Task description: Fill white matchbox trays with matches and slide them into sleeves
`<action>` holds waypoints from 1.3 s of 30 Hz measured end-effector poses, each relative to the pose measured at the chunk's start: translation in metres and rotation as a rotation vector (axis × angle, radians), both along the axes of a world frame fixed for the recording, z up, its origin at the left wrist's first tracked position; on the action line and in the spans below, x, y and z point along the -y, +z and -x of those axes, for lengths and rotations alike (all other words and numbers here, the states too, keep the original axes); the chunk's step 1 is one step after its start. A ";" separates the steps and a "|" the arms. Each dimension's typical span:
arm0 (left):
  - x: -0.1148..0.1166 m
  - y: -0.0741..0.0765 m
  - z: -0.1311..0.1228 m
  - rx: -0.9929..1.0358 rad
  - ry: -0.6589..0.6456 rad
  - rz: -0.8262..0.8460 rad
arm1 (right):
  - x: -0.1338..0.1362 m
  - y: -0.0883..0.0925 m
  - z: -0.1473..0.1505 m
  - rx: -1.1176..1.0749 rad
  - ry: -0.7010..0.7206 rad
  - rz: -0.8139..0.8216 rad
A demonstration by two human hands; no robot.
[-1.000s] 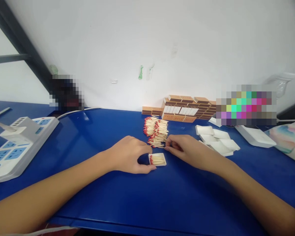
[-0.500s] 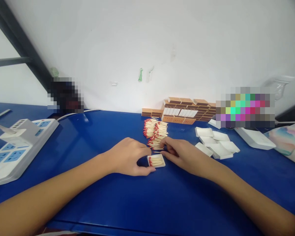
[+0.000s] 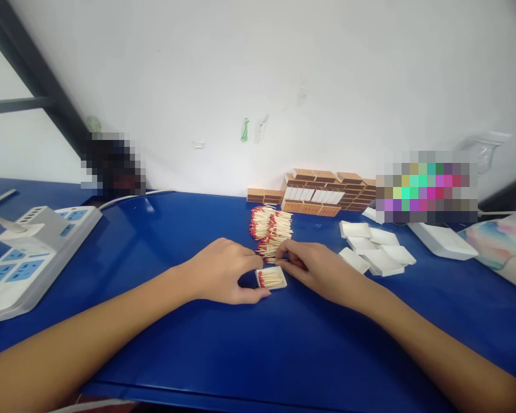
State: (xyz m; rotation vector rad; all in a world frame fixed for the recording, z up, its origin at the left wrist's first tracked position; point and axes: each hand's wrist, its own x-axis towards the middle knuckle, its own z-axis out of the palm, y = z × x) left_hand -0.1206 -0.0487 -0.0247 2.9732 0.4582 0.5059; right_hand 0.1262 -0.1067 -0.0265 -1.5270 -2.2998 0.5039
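Observation:
A small white matchbox tray (image 3: 282, 281) lies on the blue table, part filled with red-tipped matches (image 3: 272, 279). My left hand (image 3: 226, 272) curves round its left end, forefinger at the far side and thumb at the near side, steadying it. Just beyond the tray is a pile of loose matches (image 3: 270, 226), heads mostly to the left. My right hand (image 3: 309, 264) is at the pile's near right edge, thumb and forefinger pinched on the stick ends of a few matches. Its other fingers are curled under and partly hidden.
Several empty white trays (image 3: 376, 252) lie right of my right hand. Against the wall stands a stack of brown matchboxes (image 3: 322, 192). A white power strip (image 3: 38, 258) with a plugged-in cable is at the left. A white box (image 3: 442, 241) sits farther right.
My right thumb and forefinger have shifted slightly left and closed together at the near edge of the match pile. My left hand stays round the tray.

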 end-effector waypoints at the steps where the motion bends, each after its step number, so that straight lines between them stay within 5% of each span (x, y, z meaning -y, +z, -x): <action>1: 0.000 0.000 0.000 0.002 0.002 0.003 | 0.000 0.000 0.000 0.000 0.003 0.000; 39: 0.000 0.001 0.001 0.008 0.007 0.002 | 0.003 0.012 0.000 0.265 -0.057 0.119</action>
